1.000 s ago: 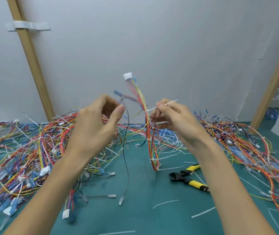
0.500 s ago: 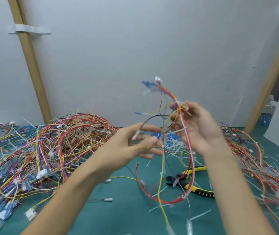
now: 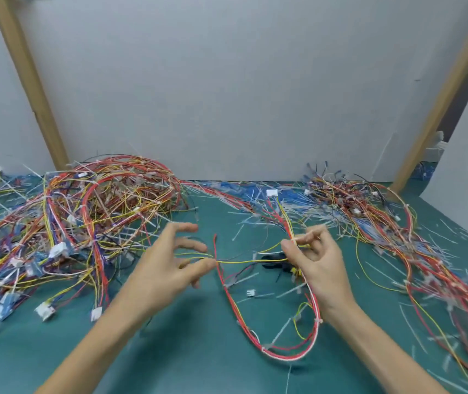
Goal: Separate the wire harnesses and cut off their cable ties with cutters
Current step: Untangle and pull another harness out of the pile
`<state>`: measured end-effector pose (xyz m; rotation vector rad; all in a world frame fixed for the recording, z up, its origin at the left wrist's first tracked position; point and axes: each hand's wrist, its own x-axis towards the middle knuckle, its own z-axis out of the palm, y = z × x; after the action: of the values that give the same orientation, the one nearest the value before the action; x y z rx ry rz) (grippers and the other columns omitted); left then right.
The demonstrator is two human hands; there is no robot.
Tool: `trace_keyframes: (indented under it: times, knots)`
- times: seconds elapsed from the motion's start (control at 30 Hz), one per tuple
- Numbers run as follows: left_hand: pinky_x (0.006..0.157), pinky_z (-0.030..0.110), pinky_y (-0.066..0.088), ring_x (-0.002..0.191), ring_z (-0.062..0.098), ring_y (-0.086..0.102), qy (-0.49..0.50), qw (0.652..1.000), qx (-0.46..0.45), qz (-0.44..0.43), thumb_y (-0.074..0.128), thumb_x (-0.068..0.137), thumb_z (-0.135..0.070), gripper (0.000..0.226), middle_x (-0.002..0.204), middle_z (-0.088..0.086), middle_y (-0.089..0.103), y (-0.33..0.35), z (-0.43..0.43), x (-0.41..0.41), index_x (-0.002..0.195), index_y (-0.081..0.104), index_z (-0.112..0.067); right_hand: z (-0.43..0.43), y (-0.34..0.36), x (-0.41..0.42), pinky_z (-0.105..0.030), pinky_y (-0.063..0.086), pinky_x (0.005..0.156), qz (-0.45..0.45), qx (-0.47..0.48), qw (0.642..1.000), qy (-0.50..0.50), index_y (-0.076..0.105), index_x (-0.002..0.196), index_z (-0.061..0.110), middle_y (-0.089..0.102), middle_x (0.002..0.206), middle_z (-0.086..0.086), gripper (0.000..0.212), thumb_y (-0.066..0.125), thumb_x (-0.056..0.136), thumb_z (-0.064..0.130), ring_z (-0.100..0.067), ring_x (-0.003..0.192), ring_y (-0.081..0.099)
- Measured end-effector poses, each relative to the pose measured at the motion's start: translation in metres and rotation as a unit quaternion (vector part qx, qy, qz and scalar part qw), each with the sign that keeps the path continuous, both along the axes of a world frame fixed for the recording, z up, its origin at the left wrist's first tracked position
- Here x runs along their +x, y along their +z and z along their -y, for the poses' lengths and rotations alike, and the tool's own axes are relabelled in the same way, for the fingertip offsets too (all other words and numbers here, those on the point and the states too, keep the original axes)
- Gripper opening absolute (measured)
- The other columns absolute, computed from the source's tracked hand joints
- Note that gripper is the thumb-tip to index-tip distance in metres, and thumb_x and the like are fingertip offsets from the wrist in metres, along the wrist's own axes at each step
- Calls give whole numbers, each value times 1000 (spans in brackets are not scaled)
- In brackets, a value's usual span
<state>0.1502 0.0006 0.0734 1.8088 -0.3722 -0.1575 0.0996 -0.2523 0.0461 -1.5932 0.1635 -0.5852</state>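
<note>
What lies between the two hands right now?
In the head view, a thin yellow wire runs from the left hand to the right hand, crossing a red wire loop over the green mat.

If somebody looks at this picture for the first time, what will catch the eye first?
Two bare hands meet mid-picture: the right hand pinches a red-and-yellow harness looping down onto the green mat, and the left hand seems to pinch its yellow wire. Tangled coloured harnesses crowd both sides: the left heap and the right heap.
</note>
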Motion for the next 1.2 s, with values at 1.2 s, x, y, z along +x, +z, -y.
trace_keyframes:
  times: [1.2]
  knots:
    - [51,21,27,51,8,33,-11,973,52,225,67,83,-45,18,55,-9,34,-7,-19,2,85,64,-28,-2,-12,-17,-45,52,70,76,-163,976,-126,48,87,31,63,83,6,30,75,80,42,-27,73,56]
